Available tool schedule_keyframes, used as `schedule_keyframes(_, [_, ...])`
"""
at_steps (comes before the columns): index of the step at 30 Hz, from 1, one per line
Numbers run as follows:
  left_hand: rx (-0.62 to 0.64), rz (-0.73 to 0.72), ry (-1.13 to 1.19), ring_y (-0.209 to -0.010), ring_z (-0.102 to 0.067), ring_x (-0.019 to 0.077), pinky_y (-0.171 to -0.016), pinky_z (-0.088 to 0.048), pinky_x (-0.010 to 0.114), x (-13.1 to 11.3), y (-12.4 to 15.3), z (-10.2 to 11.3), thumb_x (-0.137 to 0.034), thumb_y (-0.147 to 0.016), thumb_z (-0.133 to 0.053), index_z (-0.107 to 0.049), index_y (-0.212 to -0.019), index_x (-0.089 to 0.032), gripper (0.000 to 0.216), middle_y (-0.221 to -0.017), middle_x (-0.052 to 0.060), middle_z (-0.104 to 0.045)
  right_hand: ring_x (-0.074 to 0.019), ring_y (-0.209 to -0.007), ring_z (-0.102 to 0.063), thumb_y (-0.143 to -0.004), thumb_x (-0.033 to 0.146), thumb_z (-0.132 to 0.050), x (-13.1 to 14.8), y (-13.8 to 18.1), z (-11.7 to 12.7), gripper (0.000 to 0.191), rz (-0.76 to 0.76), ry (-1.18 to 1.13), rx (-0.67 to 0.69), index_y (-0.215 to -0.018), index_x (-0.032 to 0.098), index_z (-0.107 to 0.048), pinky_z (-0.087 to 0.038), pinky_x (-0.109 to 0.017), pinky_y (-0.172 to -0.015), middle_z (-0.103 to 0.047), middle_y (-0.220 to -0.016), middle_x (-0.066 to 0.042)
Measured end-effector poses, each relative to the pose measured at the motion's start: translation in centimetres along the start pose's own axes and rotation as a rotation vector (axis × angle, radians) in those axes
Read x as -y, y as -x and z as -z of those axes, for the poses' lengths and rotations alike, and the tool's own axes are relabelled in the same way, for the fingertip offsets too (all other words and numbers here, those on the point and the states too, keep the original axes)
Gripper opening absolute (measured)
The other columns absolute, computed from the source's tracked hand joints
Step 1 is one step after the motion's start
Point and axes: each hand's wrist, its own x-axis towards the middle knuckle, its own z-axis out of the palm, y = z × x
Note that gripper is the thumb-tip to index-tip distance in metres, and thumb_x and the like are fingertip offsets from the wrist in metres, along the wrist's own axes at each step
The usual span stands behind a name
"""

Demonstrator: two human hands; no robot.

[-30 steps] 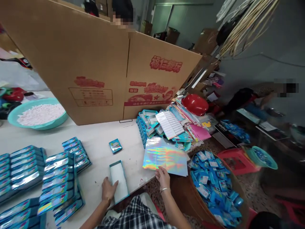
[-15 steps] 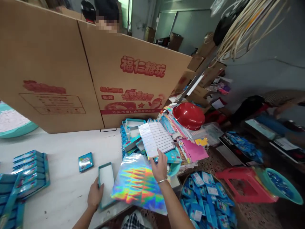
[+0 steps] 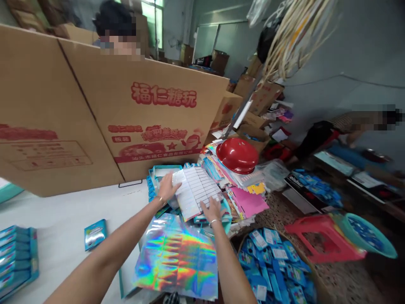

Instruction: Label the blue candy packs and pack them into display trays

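A white sheet printed with dark ruled lines lies on a heap of blue trays at the table's far edge. My left hand reaches to its left edge, fingers stretched out and thumb apart. At the sheet's lower right edge, my right hand rests with its fingers spread. Below both hands is a shiny rainbow-coloured foil sheet. It covers most of a shallow blue-rimmed tray. A small blue packet sits on the white table beyond my left forearm.
A tall cardboard panel stands along the back. Packed blue boxes are at the left. A red basin tops stacked printed sheets. Blue packets fill a container by my right arm. A red stool and another person are at right.
My left hand has left the blue-rimmed tray and moved up to the lined sheet. My right hand has shifted along the sheet's lower edge. The view has turned slightly right.
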Motion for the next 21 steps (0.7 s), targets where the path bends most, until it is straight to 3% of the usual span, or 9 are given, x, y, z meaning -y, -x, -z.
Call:
schedule_keyframes(2, [0.101, 0.040, -0.082, -0.138, -0.032, 0.0392, -0.112, -0.018, 0.056, -2.0, -3.7, -1.0, -0.044, -0.077, -0.066, -0.046, -0.137, -0.011, 0.072, -0.144, 0.023, -0.045, -0.0384, -0.142, -0.021, -0.075, 0.052, -0.065, 0.6, 1.3, -1.1, 0.067, 0.047, 0.022, 0.001, -0.133, 0.020, -0.056, -0.014, -0.060, -0.109, -0.044, -0.146, -0.017])
schedule_keyframes(4, [0.178, 0.056, -0.139, -0.133, -0.039, 0.0422, -0.109, -0.017, 0.061, -2.9, -5.3, -1.5, -0.040, -0.074, -0.069, -0.053, -0.131, -0.011, 0.066, -0.135, 0.024, -0.055, -0.0395, -0.141, -0.023, -0.078, 0.045, -0.065, 1.1, 2.3, -1.7, 0.057, 0.097, 0.032, -0.022, -0.129, 0.022, -0.060, -0.013, -0.061, -0.109, -0.046, -0.145, -0.016])
schedule_keyframes(7, [0.226, 0.020, -0.135, -0.120, -0.053, 0.0380, -0.106, -0.030, 0.053, -2.2, -4.7, -0.4, -0.033, -0.075, -0.065, -0.062, -0.118, -0.012, 0.049, -0.119, 0.020, -0.066, -0.0394, -0.140, -0.027, -0.078, 0.042, -0.064, 0.7, 3.6, -1.2, 0.052, 0.159, -0.041, -0.095, -0.126, 0.022, -0.062, -0.011, -0.061, -0.111, -0.049, -0.142, -0.016])
schedule_keyframes(9, [0.267, 0.028, 0.033, -0.108, -0.061, 0.0342, -0.097, -0.042, 0.045, -1.0, -2.7, 1.7, -0.035, -0.073, -0.063, -0.066, -0.109, -0.012, 0.043, -0.111, 0.016, -0.070, -0.0360, -0.137, -0.035, -0.080, 0.047, -0.061, -0.3, 4.5, -0.3, 0.056, 0.169, -0.209, -0.185, -0.128, 0.019, -0.059, -0.019, -0.055, -0.112, -0.050, -0.140, -0.017])
schedule_keyframes(12, [0.316, 0.135, 0.436, -0.093, -0.066, 0.0308, -0.085, -0.051, 0.040, 0.9, 3.0, 6.2, -0.046, -0.067, -0.069, -0.067, -0.103, -0.012, 0.049, -0.099, 0.010, -0.073, -0.0306, -0.126, -0.050, -0.080, 0.060, -0.056, -1.3, 6.5, 0.8, 0.069, 0.046, -0.610, -0.233, -0.133, 0.016, -0.051, -0.040, -0.046, -0.103, -0.053, -0.137, -0.018])
schedule_keyframes(14, [0.329, 0.215, 0.586, -0.089, -0.066, 0.0294, -0.081, -0.053, 0.039, 1.7, 8.2, 9.3, -0.050, -0.067, -0.070, -0.067, -0.104, -0.013, 0.052, -0.095, 0.007, -0.073, -0.0298, -0.116, -0.059, -0.075, 0.067, -0.059, -1.0, 7.9, 0.9, 0.077, -0.105, -0.875, -0.087, -0.134, 0.018, -0.049, -0.050, -0.043, -0.092, -0.058, -0.131, -0.017])
schedule_keyframes(16, [0.368, 0.276, 0.645, -0.089, -0.066, 0.0289, -0.079, -0.053, 0.037, 2.3, 13.9, 11.6, -0.052, -0.068, -0.070, -0.069, -0.101, -0.014, 0.051, -0.094, 0.006, -0.073, -0.0301, -0.110, -0.064, -0.071, 0.071, -0.061, 0.3, 9.3, 0.4, 0.078, -0.196, -1.052, 0.157, -0.129, 0.019, -0.053, -0.053, -0.043, -0.086, -0.065, -0.122, -0.016])
schedule_keyframes(18, [0.386, 0.355, 0.653, -0.093, -0.065, 0.0297, -0.081, -0.053, 0.036, 3.1, 19.5, 12.7, -0.056, -0.067, -0.069, -0.071, -0.095, -0.016, 0.048, -0.094, 0.006, -0.073, -0.0295, -0.110, -0.064, -0.071, 0.072, -0.061, 2.4, 10.6, -0.5, 0.072, -0.185, -1.150, 0.295, -0.120, 0.020, -0.061, -0.053, -0.042, -0.085, -0.069, -0.115, -0.014])
schedule_keyframes(21, [0.439, 0.464, 0.676, -0.094, -0.065, 0.0313, -0.082, -0.053, 0.037, 5.6, 26.5, 13.2, -0.063, -0.067, -0.066, -0.071, -0.090, -0.016, 0.053, -0.092, 0.006, -0.073, -0.0273, -0.110, -0.062, -0.068, 0.066, -0.068, 6.0, 12.5, -1.9, 0.058, -0.102, -1.236, 0.310, -0.104, 0.020, -0.067, -0.051, -0.038, -0.088, -0.071, -0.110, -0.010])
